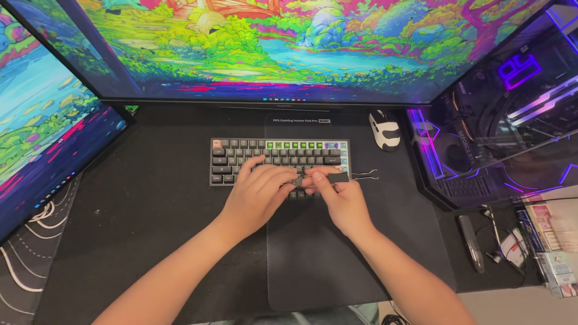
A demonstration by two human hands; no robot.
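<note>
While pinched in my right hand (344, 201), keycap puller (344, 177): dark handle, wire loops at both ends, lying across front-right edge of keyboard (241, 157). R fingers clenched on handle. Left hand (260, 192): fingers curled down onto lower key rows, touching puller's left wire end; can't tell if gripping anything. Keyboard: small, grey/dark keys w/ green row top right, on black desk mat (313, 265). Beyond: white-black mouse (385, 130) near top-right corner; wide monitor (271, 48) behind; 2nd screen (42, 132) at left; lit PC case (506, 120) at right.
</note>
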